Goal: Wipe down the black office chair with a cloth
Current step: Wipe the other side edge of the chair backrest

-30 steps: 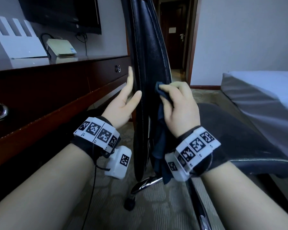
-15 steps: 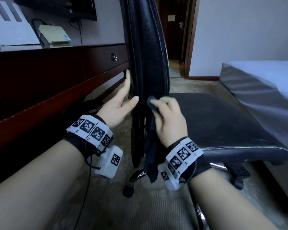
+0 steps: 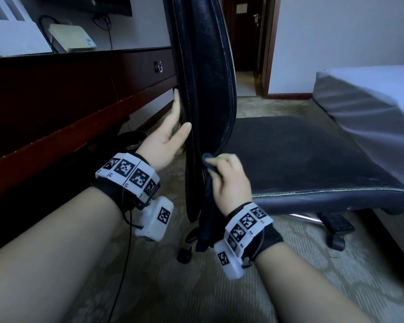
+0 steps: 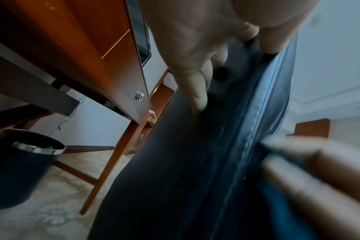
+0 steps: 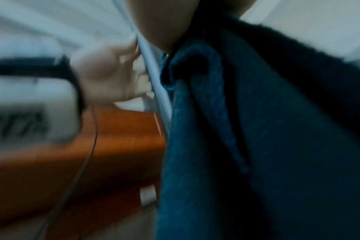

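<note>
While bracing the backrest [image 3: 203, 73] edge with straight left hand [image 3: 167, 141] fingers [image 4: 197, 95], wiping its side near the seat [image 3: 301, 155], right hand [image 3: 231, 183] gripping the cloth [image 3: 208, 213]. Next, probably: onto the seat.

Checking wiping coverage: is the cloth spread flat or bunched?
Bunched: the dark blue cloth is gathered in the right hand, its loose end hanging down.
</note>
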Action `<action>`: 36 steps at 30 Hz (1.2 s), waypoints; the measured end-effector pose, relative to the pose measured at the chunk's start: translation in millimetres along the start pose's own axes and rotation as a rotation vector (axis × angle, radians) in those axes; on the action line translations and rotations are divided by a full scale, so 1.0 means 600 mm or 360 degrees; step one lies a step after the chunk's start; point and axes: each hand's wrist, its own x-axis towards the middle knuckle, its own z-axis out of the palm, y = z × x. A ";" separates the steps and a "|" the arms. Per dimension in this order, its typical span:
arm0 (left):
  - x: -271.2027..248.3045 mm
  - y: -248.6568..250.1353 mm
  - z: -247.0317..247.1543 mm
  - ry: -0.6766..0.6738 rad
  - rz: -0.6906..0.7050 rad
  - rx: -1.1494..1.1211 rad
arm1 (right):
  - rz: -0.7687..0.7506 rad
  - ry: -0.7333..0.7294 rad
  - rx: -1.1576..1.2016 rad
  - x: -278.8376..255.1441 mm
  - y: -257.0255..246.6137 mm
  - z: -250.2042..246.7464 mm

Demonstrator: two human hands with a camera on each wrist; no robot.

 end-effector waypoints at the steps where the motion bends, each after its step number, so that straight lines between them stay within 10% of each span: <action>1: -0.003 -0.004 0.004 -0.0006 -0.0042 -0.0002 | -0.0008 0.0093 0.0038 0.012 -0.003 -0.012; 4: -0.012 -0.021 0.018 0.0011 -0.0147 0.0003 | -0.0078 0.0297 0.0130 0.049 -0.012 -0.028; 17: -0.013 -0.034 0.022 0.0145 -0.0234 -0.0072 | 0.0154 -0.0112 0.0216 -0.045 0.028 0.042; 27: -0.017 -0.037 0.026 0.0092 -0.0230 -0.0075 | 0.0026 0.0189 0.0203 -0.013 0.006 0.057; 36: -0.010 -0.047 0.022 0.0161 -0.0285 -0.0087 | 0.0246 -0.0316 0.0076 -0.063 0.058 0.038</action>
